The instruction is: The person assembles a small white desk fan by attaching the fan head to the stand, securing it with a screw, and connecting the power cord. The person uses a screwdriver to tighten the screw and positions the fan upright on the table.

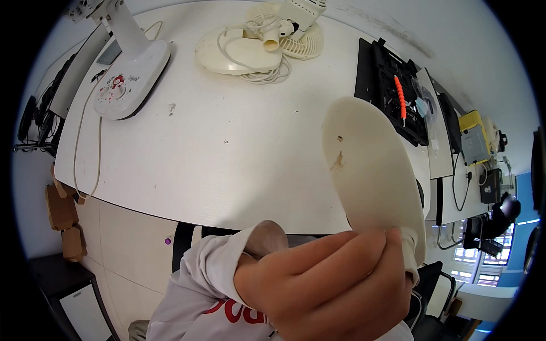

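My left hand (330,278) reaches across from the lower left, its fingers closed on the hub end of a cream plastic fan blade (369,159). A short round collar (409,256) shows beside the fingertips. The blade stands tilted above the table's right front part, its long oval face marked with a brown stain and a small dark spot. Behind the left hand, the lower end of the blade is partly hidden. My right hand does not show.
Farther back on the white table (227,170) lie cream fan parts (244,54) with a coiled cord. A white stand base (133,85) is at the left. At the right sits an open black tool case (392,74) with an orange spiral rod (400,96). Black chairs (435,295) stand beyond.
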Tool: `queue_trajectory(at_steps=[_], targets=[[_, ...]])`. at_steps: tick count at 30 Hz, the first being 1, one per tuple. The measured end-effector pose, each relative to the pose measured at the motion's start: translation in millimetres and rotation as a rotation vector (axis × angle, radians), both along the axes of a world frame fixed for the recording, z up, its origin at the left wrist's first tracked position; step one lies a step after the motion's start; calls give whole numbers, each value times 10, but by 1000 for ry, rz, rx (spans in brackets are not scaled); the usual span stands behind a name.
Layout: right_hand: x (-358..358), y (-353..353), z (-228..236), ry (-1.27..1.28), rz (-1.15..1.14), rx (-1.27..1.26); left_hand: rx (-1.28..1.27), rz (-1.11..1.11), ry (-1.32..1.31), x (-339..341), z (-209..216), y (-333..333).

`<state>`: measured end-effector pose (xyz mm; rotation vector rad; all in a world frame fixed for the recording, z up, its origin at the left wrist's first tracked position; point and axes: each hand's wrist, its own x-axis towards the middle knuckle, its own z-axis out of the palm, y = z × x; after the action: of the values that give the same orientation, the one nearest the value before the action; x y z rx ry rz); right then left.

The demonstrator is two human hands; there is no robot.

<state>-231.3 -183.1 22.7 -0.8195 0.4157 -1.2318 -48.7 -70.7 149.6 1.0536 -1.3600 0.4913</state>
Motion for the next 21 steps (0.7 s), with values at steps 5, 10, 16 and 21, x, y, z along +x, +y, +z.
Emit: queue_trajectory(at_steps=[5,10,16,21], targets=[[-290,-114,-245,198,81,-35,-269,122,-66,56,-51,-134],[-166,13,-35,287,-36,111,-523,244,-68,-29,-107,-303],[6,2,-65,23,-40,-74,-13,-9,-53,7,-46,41],[-201,-133,-107,242,187,-38,-436,114,-200,112,-117,-218]])
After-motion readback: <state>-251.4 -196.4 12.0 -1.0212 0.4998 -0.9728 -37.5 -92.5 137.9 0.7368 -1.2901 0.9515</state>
